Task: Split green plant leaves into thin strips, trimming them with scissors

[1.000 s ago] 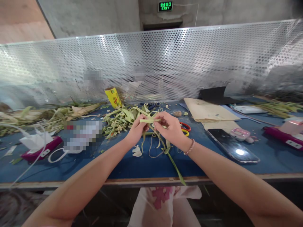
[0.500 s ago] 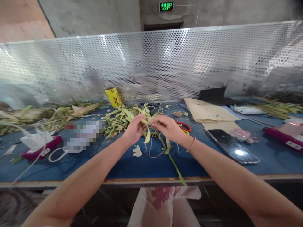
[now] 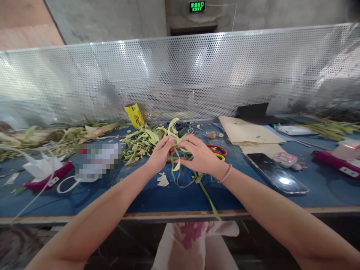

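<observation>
Near the middle of the table, my left hand (image 3: 161, 154) is closed, thumb against fingers, on a leafy plant stem. Pale green leaves (image 3: 173, 127) stick up from that grip, and a narrow leaf strip (image 3: 177, 165) hangs below it. Just to the right is my right hand (image 3: 200, 154), its thumb and fingers apart around the leaves; I cannot tell whether the fingertips touch them. A pile of green plant cuttings (image 3: 137, 148) lies behind and left of my hands. Scissors with red and yellow handles (image 3: 221, 150) lie partly hidden behind my right hand.
To the right are a phone (image 3: 277, 174), a pink case (image 3: 285, 160) and brown paper (image 3: 247, 131). Purple power strips (image 3: 60, 174) with cables sit at both sides. A yellow tube (image 3: 135, 115) stands tilted before the perforated metal screen (image 3: 213, 75). One long leaf (image 3: 210, 200) crosses the front edge.
My right thumb and fingers have spread apart from their pinch. A leaf above my left hand now points more upright. My left hand keeps its grip.
</observation>
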A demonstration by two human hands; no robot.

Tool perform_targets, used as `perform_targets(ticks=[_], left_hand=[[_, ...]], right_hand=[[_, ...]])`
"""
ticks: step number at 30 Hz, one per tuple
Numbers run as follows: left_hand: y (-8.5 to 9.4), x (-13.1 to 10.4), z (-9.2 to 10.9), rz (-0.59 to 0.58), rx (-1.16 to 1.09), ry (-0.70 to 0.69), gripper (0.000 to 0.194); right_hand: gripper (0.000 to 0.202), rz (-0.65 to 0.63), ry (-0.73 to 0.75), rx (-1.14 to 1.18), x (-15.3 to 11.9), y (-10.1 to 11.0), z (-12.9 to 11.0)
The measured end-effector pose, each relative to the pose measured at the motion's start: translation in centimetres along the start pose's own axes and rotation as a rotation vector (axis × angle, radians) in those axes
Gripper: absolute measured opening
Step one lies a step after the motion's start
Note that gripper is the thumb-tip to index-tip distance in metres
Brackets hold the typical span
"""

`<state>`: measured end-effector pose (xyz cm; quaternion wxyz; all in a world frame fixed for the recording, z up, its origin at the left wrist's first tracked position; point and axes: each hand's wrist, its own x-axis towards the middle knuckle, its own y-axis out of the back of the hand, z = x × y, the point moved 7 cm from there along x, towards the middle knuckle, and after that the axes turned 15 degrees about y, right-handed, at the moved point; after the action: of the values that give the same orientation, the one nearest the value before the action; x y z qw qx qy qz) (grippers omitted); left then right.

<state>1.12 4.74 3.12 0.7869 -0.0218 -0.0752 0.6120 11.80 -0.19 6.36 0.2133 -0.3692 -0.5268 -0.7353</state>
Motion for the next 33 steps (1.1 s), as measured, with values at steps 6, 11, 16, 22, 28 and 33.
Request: perform_targets(ticks=[6, 11, 16, 22, 28, 33], left_hand=[[-0.6, -0.2, -0.2, -0.063, 0.167, -0.006, 0.031], [-0.7, -0.1, -0.4, -0.101, 0.318, -0.086, 0.031], [-1.1, -0.6, 0.5, -0.078, 0.459, -0.175, 0.03], [-1.6, -1.4, 2.0, 0.084, 0.657, -0.318, 0.016], [-0.9, -1.1, 1.9, 0.134, 0.644, -0.293, 0.015], [-0.6, -1.1, 1.7, 0.122, 0.54, -0.176, 0.016]], right_hand=[[0.008, 0.026, -0.108, 0.059, 0.0, 0.0, 0.5], [0.027, 0.109, -0.35, 0.26, -0.4, -0.4, 2.2], [0.028, 0.095, -0.515, 0.37, -1.0, -1.3, 2.9], [0.033, 0.12, -0.624, 0.456, -1.4, -1.7, 3.4], [0.034, 0.216, -0.797, 0.764, -2.3, -3.1, 4.2], [0.022, 0.437, -0.923, 1.131, -2.8, -4.1, 4.3]])
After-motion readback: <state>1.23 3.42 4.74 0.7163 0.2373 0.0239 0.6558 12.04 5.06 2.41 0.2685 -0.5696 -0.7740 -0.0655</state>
